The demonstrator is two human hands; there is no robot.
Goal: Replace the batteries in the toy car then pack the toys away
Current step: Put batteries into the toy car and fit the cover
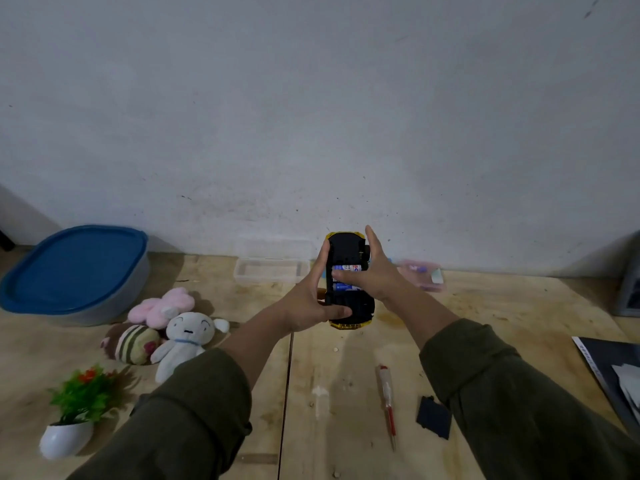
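Note:
I hold a yellow toy car upside down above the wooden table, its black underside facing me. My left hand grips its left side and near end. Batteries with blue and white labels lie in the open compartment, and my right hand rests on them, thumb pressing across, fingers raised. The black battery cover lies on the table at the lower right, beside a red-handled screwdriver. Three plush toys lie at the left.
A grey tub with a blue lid stands at the back left. A clear plastic box and a small pink-lidded box sit by the wall. A potted fake plant stands near left; a dark booklet lies right.

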